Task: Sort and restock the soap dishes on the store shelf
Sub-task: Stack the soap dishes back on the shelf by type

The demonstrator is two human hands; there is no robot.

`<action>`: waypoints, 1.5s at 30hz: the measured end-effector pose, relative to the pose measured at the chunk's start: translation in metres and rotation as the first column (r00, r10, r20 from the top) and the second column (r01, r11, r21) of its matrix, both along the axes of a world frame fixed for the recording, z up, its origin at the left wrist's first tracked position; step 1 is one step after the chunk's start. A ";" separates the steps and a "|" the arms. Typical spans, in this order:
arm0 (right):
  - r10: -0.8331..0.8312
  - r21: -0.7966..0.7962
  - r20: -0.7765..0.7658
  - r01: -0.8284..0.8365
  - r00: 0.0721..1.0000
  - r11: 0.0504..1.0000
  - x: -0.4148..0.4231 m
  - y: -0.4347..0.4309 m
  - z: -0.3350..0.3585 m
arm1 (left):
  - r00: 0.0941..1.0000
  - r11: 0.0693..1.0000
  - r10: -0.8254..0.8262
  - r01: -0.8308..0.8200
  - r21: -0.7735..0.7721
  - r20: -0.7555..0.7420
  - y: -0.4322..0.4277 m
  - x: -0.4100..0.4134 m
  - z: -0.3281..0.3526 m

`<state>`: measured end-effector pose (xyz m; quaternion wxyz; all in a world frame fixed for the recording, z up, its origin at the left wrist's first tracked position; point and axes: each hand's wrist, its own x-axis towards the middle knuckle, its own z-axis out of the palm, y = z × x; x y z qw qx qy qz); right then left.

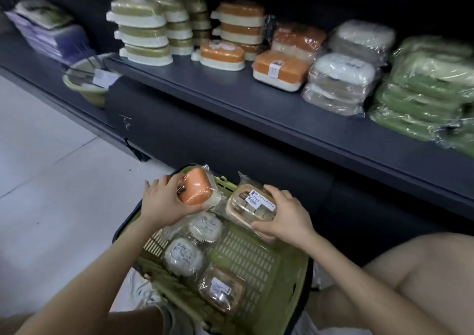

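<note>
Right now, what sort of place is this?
Probably a household-goods store aisle: the dark shelf holds colour-sorted stacks of wrapped soap dishes, some with printed labels, and a green shopping basket holds more.

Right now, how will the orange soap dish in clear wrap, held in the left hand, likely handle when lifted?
Probably slippery: the orange plastic soap dish sits in glossy clear film that bunches loosely past its edges. Likely stiff, since its rounded box shape holds while gripped by the left hand. Probably light: one hand alone holds it.
</note>
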<state>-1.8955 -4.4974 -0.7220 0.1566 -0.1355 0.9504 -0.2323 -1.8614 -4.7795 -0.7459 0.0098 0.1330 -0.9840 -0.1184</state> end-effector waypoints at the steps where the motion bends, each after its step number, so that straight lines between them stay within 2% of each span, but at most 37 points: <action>1: -0.003 -0.014 -0.029 0.002 1.000 1.000 0.001 0.003 0.016 | 0.999 1.000 0.006 -0.006 0.003 -0.033 0.002 0.000 0.013; 9: -0.130 -0.107 -0.311 0.101 0.942 0.989 -0.009 0.052 0.130 | 0.969 0.994 0.021 0.006 0.106 -0.247 0.033 -0.012 0.096; 13: -0.184 0.033 -0.379 0.212 0.907 0.977 -0.043 0.078 0.154 | 0.953 0.995 -0.028 0.055 0.082 -0.300 0.046 -0.030 0.124; 18: -0.195 0.196 -0.322 0.267 0.926 0.944 -0.089 0.111 0.160 | 0.940 0.992 -0.130 0.124 -0.037 -0.317 0.062 -0.057 0.147; 24: -0.126 0.276 -0.189 0.176 0.974 0.945 -0.116 0.126 0.162 | 0.913 0.967 -0.234 0.182 -0.181 -0.334 0.077 -0.093 0.160; 28: -0.062 0.366 -0.293 0.172 0.954 0.914 -0.116 0.121 0.172 | 0.920 0.944 -0.289 0.228 -0.238 -0.266 0.084 -0.121 0.163; 30: -0.025 0.283 -0.363 0.136 0.932 0.949 -0.114 0.110 0.181 | 0.916 0.929 -0.323 0.259 -0.263 -0.240 0.088 -0.134 0.165; 33: 0.037 0.087 -0.383 -0.004 0.923 0.996 -0.117 0.084 0.191 | 0.906 0.887 -0.393 0.330 -0.323 -0.153 0.094 -0.155 0.168; 37: 0.174 0.110 -0.378 -0.142 0.909 0.984 -0.136 0.042 0.191 | 0.889 0.836 -0.455 0.410 -0.366 -0.044 0.099 -0.181 0.170; 40: 0.239 0.173 -0.337 -0.190 0.911 0.966 -0.158 0.016 0.182 | 0.875 0.833 -0.484 0.456 -0.314 -0.013 0.097 -0.191 0.169; 42: 0.280 0.207 -0.264 -0.230 0.923 0.951 -0.171 0.003 0.174 | 0.887 0.870 -0.461 0.449 -0.205 -0.014 0.091 -0.191 0.171; 45: 0.354 0.250 -0.188 -0.304 0.916 0.920 -0.185 -0.013 0.164 | 0.906 0.920 -0.337 0.375 0.114 -0.257 0.071 -0.182 0.173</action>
